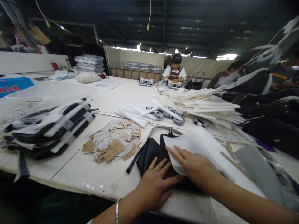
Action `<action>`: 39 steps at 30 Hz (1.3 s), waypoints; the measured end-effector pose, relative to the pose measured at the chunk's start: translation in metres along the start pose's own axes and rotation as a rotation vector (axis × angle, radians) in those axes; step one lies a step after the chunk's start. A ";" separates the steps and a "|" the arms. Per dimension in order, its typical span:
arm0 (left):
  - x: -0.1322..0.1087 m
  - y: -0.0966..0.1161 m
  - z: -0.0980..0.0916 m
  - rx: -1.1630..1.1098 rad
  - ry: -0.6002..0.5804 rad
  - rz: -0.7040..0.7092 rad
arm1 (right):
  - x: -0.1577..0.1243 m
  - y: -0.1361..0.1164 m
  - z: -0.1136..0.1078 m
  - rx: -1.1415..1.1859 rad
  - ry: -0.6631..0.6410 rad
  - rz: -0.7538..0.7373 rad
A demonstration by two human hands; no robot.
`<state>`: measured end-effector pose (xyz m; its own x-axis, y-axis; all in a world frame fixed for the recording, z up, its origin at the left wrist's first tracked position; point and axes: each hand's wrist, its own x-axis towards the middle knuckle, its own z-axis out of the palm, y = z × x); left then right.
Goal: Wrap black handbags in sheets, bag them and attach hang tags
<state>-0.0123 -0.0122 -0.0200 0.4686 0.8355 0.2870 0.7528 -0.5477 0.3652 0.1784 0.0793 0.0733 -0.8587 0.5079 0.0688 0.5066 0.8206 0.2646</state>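
Observation:
A black handbag (149, 152) lies at the table's front edge, its handle (160, 128) wrapped in clear film and pointing away from me. My left hand (156, 182) rests on the bag with its fingers spread, holding nothing. On the right side of the bag, my right hand (193, 161) has hold of a thin white foam sheet (187, 140), its fingers stretched across the top; the thumb is hidden. Part of the sheet covers the bag. Just left of the bag is a heap of brown and white hang tags (114, 144) with strings.
Wrapped black bags (51, 127) are stacked at left. White foam tubes (135, 115) and grey rolls (178, 119) lie beyond the tags. A pile of white foam sheets (205, 102) stands behind right, near more black bags (275, 133). A co-worker (174, 73) is at the far end.

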 end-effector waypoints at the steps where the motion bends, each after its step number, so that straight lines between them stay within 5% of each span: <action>1: 0.000 0.000 0.000 -0.003 0.003 0.002 | -0.007 0.001 0.006 -0.051 -0.048 0.039; 6: -0.001 -0.001 0.001 -0.028 -0.006 0.007 | -0.021 0.013 0.005 -0.124 -0.061 0.179; 13: 0.003 0.002 -0.007 -0.187 0.008 -0.061 | 0.034 0.013 -0.002 0.046 0.150 0.277; 19: 0.024 0.010 -0.010 -0.743 0.373 -0.500 | 0.045 -0.002 0.016 -0.001 0.126 0.286; 23: 0.034 0.006 -0.003 -0.906 0.577 -0.615 | 0.025 -0.007 0.015 -0.107 0.094 0.184; 26: 0.030 -0.002 0.007 -0.834 0.679 -0.548 | 0.011 -0.002 0.012 -0.147 0.090 0.102; 30: 0.017 -0.012 0.011 -0.543 0.601 -0.316 | -0.004 0.015 0.023 -0.027 0.122 -0.084; 36: 0.006 -0.023 -0.035 0.082 0.435 0.059 | -0.030 0.028 0.038 0.207 0.072 -0.025; 39: 0.000 -0.029 -0.059 0.244 0.253 0.159 | -0.042 0.017 0.045 0.262 0.059 -0.049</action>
<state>-0.0618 0.0012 0.0215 0.4826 0.6866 0.5437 0.7819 -0.6175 0.0857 0.2263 0.0839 0.0313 -0.8818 0.4560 0.1203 0.4606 0.8876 0.0116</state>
